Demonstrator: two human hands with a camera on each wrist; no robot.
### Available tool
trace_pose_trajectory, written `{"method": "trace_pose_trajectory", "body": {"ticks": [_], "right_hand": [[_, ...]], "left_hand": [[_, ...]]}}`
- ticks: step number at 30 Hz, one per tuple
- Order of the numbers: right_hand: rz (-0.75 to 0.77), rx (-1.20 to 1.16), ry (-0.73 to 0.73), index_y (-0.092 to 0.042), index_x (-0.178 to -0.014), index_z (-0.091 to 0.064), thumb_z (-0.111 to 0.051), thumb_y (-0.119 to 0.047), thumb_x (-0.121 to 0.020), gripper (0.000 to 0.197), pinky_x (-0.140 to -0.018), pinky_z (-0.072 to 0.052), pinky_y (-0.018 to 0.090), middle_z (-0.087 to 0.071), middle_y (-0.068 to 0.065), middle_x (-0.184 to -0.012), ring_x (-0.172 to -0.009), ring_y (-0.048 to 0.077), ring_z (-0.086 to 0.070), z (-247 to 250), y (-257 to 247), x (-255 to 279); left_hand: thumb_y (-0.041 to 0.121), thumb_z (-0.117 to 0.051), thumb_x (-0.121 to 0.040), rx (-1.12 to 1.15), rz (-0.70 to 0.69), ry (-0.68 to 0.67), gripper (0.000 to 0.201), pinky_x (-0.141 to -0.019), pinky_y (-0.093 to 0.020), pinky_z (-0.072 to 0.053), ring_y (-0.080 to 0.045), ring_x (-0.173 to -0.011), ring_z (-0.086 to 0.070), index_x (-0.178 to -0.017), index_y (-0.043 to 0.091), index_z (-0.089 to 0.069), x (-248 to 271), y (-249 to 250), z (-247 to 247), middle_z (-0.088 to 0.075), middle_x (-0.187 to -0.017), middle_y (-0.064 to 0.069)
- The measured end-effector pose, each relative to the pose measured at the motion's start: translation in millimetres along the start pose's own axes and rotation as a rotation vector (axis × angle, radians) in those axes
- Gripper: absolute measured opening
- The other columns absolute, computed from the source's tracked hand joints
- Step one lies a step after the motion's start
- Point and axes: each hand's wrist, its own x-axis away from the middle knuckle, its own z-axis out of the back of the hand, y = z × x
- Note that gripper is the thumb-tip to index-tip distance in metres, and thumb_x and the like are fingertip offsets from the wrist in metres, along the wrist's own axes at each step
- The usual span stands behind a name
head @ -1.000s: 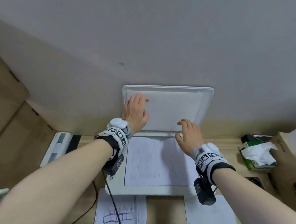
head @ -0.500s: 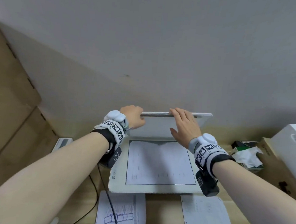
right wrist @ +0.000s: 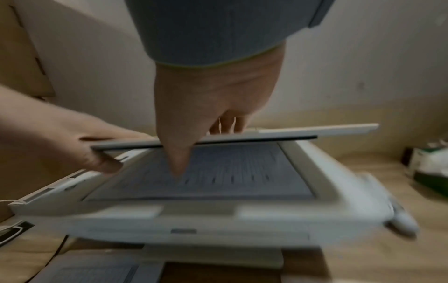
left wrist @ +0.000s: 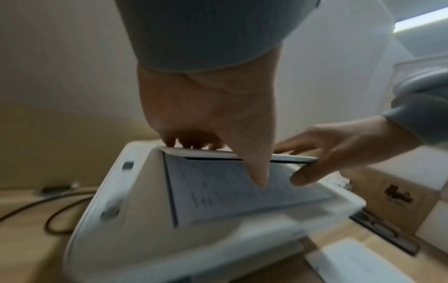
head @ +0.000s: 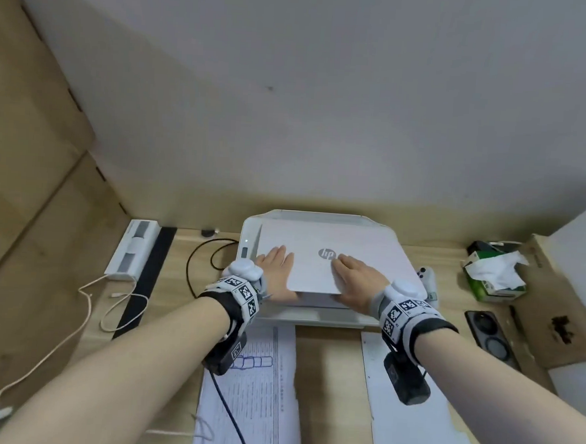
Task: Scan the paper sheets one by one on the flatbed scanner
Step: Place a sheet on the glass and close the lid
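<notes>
The white flatbed scanner (head: 249, 239) stands at the back of the wooden desk, its lid (head: 328, 234) lowered almost flat. My left hand (head: 276, 269) and right hand (head: 357, 277) lie on the lid's front edge, fingers on top. In the wrist views the lid (left wrist: 242, 154) (right wrist: 290, 134) still hangs a little above the glass. Both thumbs reach under its edge, so each hand pinches it. A printed sheet (left wrist: 230, 191) (right wrist: 218, 172) lies on the glass below. On the desk in front lie a printed sheet (head: 254, 391) and a plain sheet (head: 410, 417).
A tissue box (head: 494, 275), a dark phone (head: 492, 337) and a cardboard box (head: 554, 306) are at the right. A white bar-shaped device (head: 134, 246) and a white cable (head: 83, 312) lie at the left. A black cable (head: 207, 251) loops beside the scanner.
The lid has swung down from upright against the wall to nearly flat over the sheet, with both hands following it down on its front edge.
</notes>
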Motion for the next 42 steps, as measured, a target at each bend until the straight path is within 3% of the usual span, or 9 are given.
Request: {"method": "trace_pose_trajectory", "body": {"ticks": [3, 7, 13, 18, 24, 28, 32, 36, 42], "right_hand": [[0.000, -0.071, -0.087, -0.016, -0.150, -0.026, -0.068, -0.056, -0.082, 0.089, -0.114, -0.035, 0.042, -0.022, 0.005, -0.159, -0.144, 0.025, -0.027, -26, 1, 10], [-0.034, -0.108, -0.084, -0.018, -0.157, -0.016, -0.042, -0.059, -0.097, 0.077, -0.120, -0.024, 0.042, -0.005, 0.004, -0.167, -0.153, 0.023, -0.007, -56, -3, 19], [-0.003, -0.111, 0.104, -0.010, -0.153, -0.027, -0.011, -0.056, -0.094, 0.076, -0.119, -0.026, 0.043, -0.022, 0.013, -0.162, -0.148, 0.032, -0.022, -64, -8, 5], [0.102, -0.090, 0.145, -0.004, -0.151, -0.030, -0.033, -0.038, -0.104, 0.058, -0.120, -0.025, 0.042, -0.024, 0.016, -0.161, -0.147, 0.035, -0.025, -65, -31, -33], [0.133, -0.169, 0.172, -0.002, -0.148, -0.037, -0.023, -0.038, -0.098, 0.064, -0.116, -0.030, 0.047, -0.034, 0.019, -0.157, -0.144, 0.037, -0.033, -66, -74, -66], [0.059, -0.161, 0.216, -0.012, -0.156, -0.025, -0.020, -0.038, -0.101, 0.060, -0.121, -0.020, 0.045, -0.021, 0.009, -0.164, -0.150, 0.029, -0.021, -77, -81, -71], [0.060, -0.166, 0.234, -0.016, -0.156, -0.022, -0.023, -0.037, -0.102, 0.058, -0.122, -0.018, 0.043, -0.019, 0.006, -0.165, -0.151, 0.025, -0.016, -82, -76, -74], [0.050, -0.167, 0.258, -0.015, -0.155, -0.026, -0.028, -0.036, -0.101, 0.058, -0.120, -0.021, 0.043, -0.024, 0.006, -0.163, -0.149, 0.025, -0.020, -85, -79, -75], [0.045, -0.177, 0.286, -0.013, -0.153, -0.032, -0.033, -0.034, -0.101, 0.056, -0.119, -0.024, 0.043, -0.029, 0.008, -0.161, -0.147, 0.027, -0.026, -83, -78, -74]], "left_hand": [[0.071, -0.049, -0.085, 0.047, -0.031, -0.031, 0.108, -0.122, -0.044, -0.007, -0.027, -0.151, 0.009, -0.156, 0.010, 0.003, 3, -6, -38, 0.014, -0.163, -0.013], [0.074, -0.043, -0.086, 0.075, -0.056, -0.033, 0.105, -0.121, -0.042, -0.001, -0.024, -0.150, 0.015, -0.157, 0.014, 0.006, 11, -10, -65, 0.019, -0.162, -0.009], [0.052, -0.035, -0.099, 0.237, -0.024, 0.056, 0.073, -0.122, -0.042, -0.010, -0.020, -0.152, 0.003, -0.157, 0.014, -0.010, 15, -19, -58, 0.004, -0.165, -0.006], [0.037, -0.032, -0.102, 0.393, 0.224, 0.189, 0.063, -0.122, -0.046, -0.014, -0.021, -0.152, -0.002, -0.156, 0.012, -0.011, 31, -54, -77, -0.002, -0.165, -0.005], [0.042, -0.028, -0.101, 0.858, 0.344, 0.191, 0.047, -0.105, -0.036, -0.038, -0.020, -0.127, -0.048, -0.144, 0.026, -0.033, 40, -76, -87, -0.048, -0.144, 0.001], [0.064, -0.027, -0.092, 1.216, 0.541, 0.087, 0.073, -0.117, -0.043, -0.026, -0.021, -0.142, -0.034, -0.152, 0.023, -0.028, 19, -73, -84, -0.036, -0.156, 0.000], [0.046, -0.040, -0.102, 1.509, 0.699, 0.227, 0.059, -0.113, -0.033, -0.027, -0.021, -0.141, -0.037, -0.150, 0.013, -0.036, -10, -65, -80, -0.042, -0.151, -0.004], [0.037, -0.043, -0.102, 1.491, 0.803, 0.327, 0.040, -0.088, -0.026, -0.035, -0.022, -0.108, -0.054, -0.130, 0.012, -0.057, -21, -62, -85, -0.061, -0.118, -0.004], [0.036, -0.043, -0.101, 1.401, 0.821, 0.355, 0.037, -0.079, -0.026, -0.034, -0.024, -0.095, -0.053, -0.123, 0.013, -0.062, -19, -59, -83, -0.061, -0.104, -0.004]]}}
